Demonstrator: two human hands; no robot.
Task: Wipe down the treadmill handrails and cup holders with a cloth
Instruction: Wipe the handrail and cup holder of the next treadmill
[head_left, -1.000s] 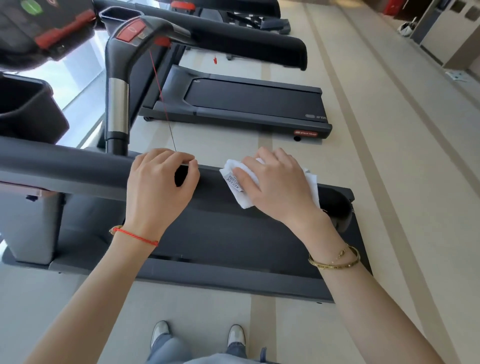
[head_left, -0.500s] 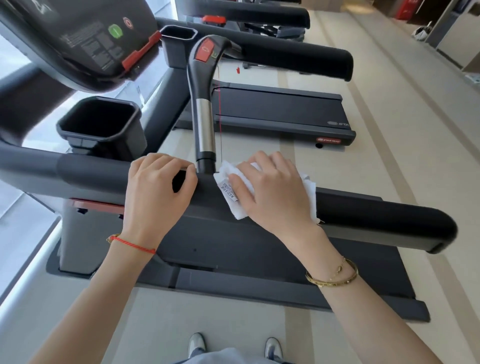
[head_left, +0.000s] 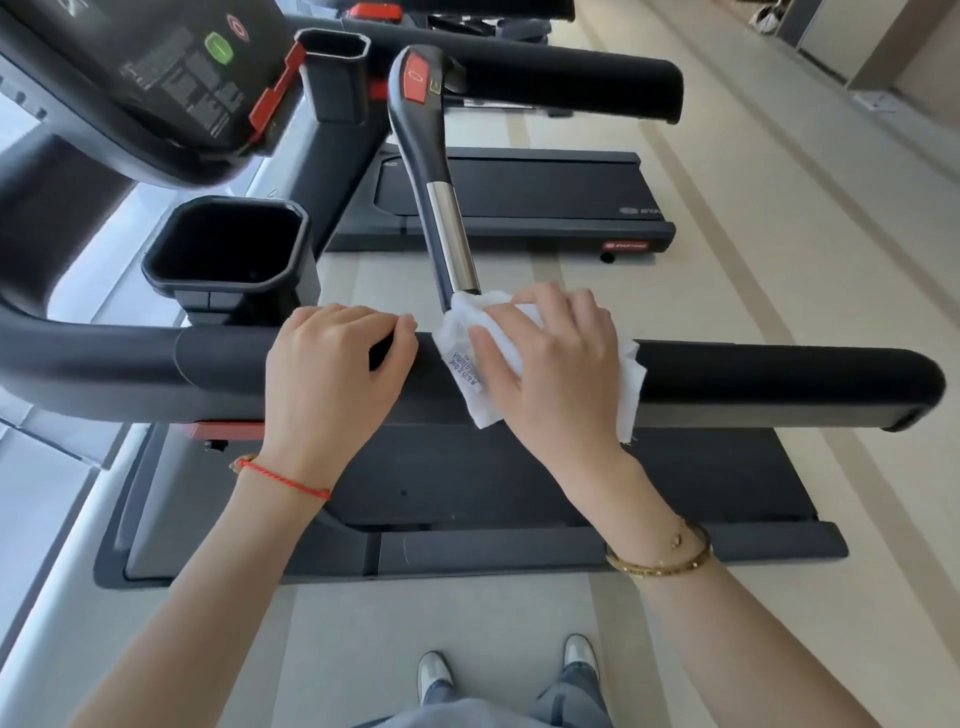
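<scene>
Head view, left to right: two cup holders, the near one (head_left: 223, 249) just behind the handrail (head_left: 779, 379) and a second (head_left: 335, 62) farther back; the left hand (head_left: 332, 379) curls over the rail, likely bracing; the right hand (head_left: 550, 364), its grip flat with fingers spread, presses the one white cloth (head_left: 467, 384) onto the rail, seemingly mid-wipe.

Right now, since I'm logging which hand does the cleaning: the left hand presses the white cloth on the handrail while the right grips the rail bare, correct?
Hands swapped. The head view shows the right hand pressing the white cloth on the handrail; the left hand grips it bare.
</scene>
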